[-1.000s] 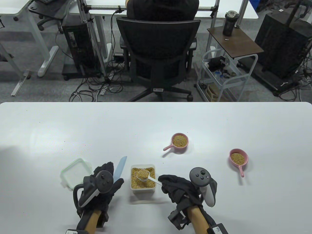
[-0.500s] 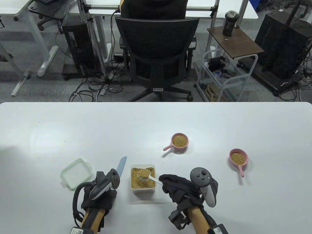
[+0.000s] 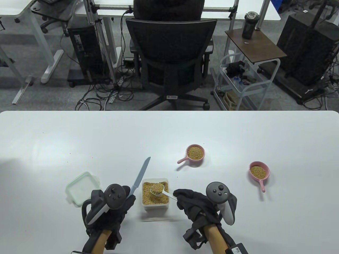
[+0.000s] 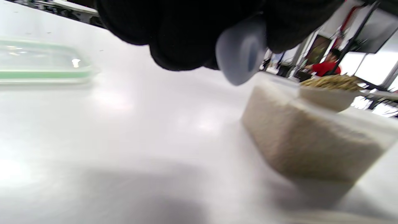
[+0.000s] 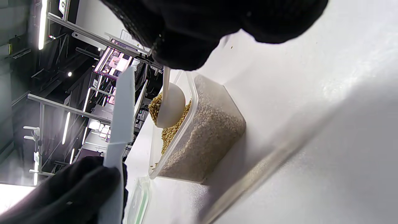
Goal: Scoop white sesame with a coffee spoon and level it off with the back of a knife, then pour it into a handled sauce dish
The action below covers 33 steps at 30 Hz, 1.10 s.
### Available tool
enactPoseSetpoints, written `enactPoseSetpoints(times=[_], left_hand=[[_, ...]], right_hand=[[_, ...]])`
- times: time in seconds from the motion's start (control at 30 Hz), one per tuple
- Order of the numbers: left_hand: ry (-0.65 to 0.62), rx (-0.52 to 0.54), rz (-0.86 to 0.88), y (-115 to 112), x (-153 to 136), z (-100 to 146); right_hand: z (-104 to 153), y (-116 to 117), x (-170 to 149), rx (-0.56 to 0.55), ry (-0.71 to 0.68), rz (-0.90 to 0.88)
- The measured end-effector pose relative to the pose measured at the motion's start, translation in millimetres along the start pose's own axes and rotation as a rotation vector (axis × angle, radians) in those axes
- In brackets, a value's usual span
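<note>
left hand [image 3: 112,205] grips knife [image 3: 139,176], blade slanting up beside tub | right hand [image 3: 197,205] pinches spoon [image 3: 158,189], heaped with sesame, over tub [image 3: 155,195] | right wrist view alone shows spoon's underside | lid [image 3: 82,187] left | two pink dishes [image 3: 195,153] [image 3: 259,172] beyond

Bare table [image 3: 159,132] lies open beyond the container [image 3: 155,194]; two dishes [image 3: 195,152] flank right.
</note>
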<state>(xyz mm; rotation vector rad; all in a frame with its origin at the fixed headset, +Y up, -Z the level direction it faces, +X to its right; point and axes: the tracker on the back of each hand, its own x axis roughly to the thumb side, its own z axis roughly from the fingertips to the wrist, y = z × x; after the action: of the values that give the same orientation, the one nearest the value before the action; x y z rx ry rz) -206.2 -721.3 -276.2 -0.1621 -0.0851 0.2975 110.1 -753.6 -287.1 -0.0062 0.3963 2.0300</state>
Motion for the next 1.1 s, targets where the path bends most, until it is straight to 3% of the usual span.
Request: enactPoseSetpoints(times=[0.23,0.4,1.1], left_hand=[[-0.183,0.039,0.041,-3.3,17.9,3.1],[-0.235,-0.059,0.04,-9.8,28.9,2.0],[-0.142,-0.095,-0.019,-13.8,24.6,-2.7]], right_hand=[[0.1,0.5,1.0,-0.003,-0.002,0.012],[0.4,0.4,1.7,-0.004,-0.007,0.017],[2.3,-0.2,3.7,-0.009,-0.026,0.04]])
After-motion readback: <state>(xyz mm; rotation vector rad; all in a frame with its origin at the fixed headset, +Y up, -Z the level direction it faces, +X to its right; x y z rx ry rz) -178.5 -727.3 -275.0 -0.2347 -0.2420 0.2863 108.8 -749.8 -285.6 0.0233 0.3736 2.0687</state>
